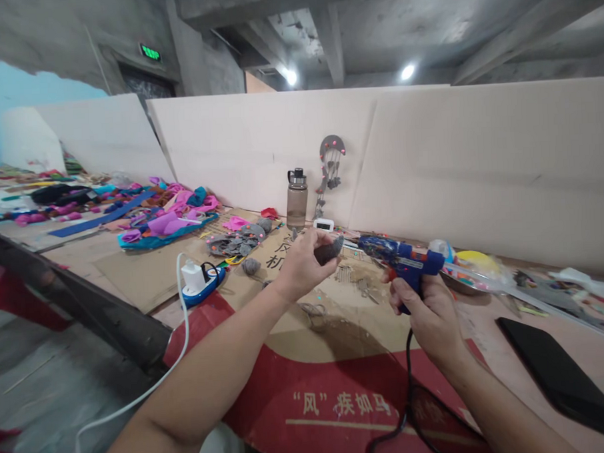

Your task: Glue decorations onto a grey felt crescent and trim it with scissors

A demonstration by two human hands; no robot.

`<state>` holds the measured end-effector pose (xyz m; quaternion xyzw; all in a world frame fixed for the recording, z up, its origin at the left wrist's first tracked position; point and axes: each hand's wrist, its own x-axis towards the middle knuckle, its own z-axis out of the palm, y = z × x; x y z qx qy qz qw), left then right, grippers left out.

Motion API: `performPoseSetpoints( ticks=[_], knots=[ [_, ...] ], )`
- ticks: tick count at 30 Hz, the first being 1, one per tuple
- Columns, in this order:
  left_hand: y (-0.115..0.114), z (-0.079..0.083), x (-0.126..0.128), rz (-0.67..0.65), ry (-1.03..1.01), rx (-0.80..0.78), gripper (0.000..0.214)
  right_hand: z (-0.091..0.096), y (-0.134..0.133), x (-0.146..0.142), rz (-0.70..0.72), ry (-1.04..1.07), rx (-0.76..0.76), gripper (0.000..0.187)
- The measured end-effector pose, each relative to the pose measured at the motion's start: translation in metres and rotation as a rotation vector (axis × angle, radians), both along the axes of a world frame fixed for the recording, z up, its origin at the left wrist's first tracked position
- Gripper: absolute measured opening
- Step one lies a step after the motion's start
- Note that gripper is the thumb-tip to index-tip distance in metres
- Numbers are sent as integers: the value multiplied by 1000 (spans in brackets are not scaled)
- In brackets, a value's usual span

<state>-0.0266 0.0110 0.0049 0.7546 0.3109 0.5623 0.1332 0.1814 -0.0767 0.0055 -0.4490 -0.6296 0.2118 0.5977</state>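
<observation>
My left hand (306,266) pinches a small dark grey felt piece (329,251) above the cardboard. Wrapped round the grip of a blue hot glue gun (408,262) is my right hand (428,308); the nozzle points left toward the felt, with a small gap between. A clear glue stick (477,277) sticks out of the gun's back. Grey yarn (313,313) lies loose on the cardboard below my hands. Beyond my left hand are grey felt pieces with pink beads (237,241) and a ball of grey yarn (251,266).
A water bottle (296,203) and a small white timer (323,225) stand by the back panel, where a grey felt hanging (332,160) is fixed. A power strip (203,284) sits left, a black phone (558,369) right. Colourful felt scraps (174,219) cover the far left.
</observation>
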Motion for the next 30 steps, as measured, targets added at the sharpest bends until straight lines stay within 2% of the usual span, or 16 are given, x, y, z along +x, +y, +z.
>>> performPoseSetpoints(
  ticks=[4, 9, 15, 17, 23, 30],
  knots=[
    [-1, -3, 2, -14, -2, -15, 32, -5, 3, 3, -42, -36, -20, 29],
    [1, 2, 1, -136, -203, -143, 34, -6, 4, 5, -28, -27, -30, 30],
    [0, 12, 1, -501, -518, -495, 36, -4, 2, 3, -15, 16, -12, 25],
    [-3, 14, 4, -558, -572, -576, 34, -5, 2, 3, -2, 30, 0, 25],
    [-11, 18, 8, -577, -624, -719, 29, -8, 2, 3, 30, 55, -11, 27],
    [-13, 18, 6, -610, -606, -767, 30, -11, 1, 0, 23, 16, -16, 24]
  ],
)
